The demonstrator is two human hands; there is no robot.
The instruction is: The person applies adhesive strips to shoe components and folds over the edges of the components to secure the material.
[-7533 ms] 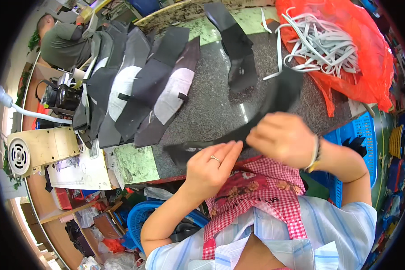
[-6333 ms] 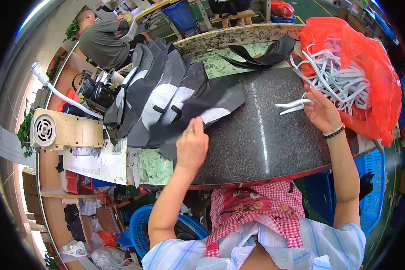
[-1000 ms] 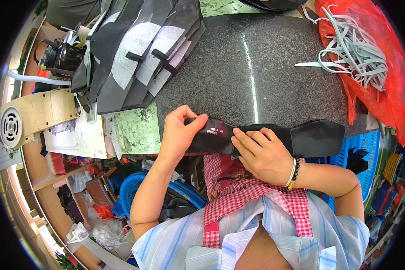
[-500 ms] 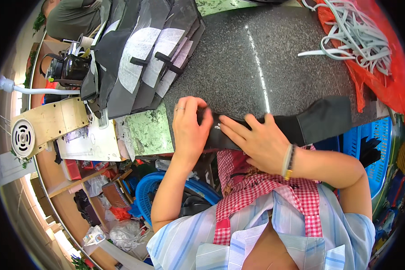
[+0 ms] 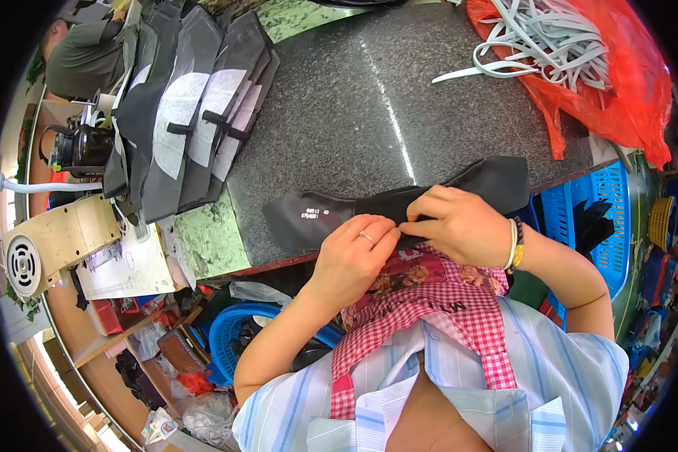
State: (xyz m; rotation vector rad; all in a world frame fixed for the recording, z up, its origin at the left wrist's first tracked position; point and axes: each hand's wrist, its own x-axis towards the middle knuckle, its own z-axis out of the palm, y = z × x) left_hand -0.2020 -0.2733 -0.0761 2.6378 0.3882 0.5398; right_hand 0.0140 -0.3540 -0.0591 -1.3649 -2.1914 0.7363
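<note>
A long black leather-like piece lies along the near edge of the dark speckled worktop. Its two wider ends look smooth, and small white print marks its left end. A duller black band forms the middle. My left hand has its fingers closed at the near edge of that middle. Close against it, my right hand pinches the same edge from the right. The fingertips of both hands nearly meet, and they cover the spot they grip. The piece's right end rests on the worktop beyond my right hand.
Stacked black and grey cut pieces stand at the left. A red plastic bag with pale cords lies at the far right. Blue baskets sit below the worktop on both sides. Another person is at the far left.
Both hands have come together at the middle of the black piece. My left hand has left its left end, uncovering the print. The view has shifted, so the surroundings appear further left.
</note>
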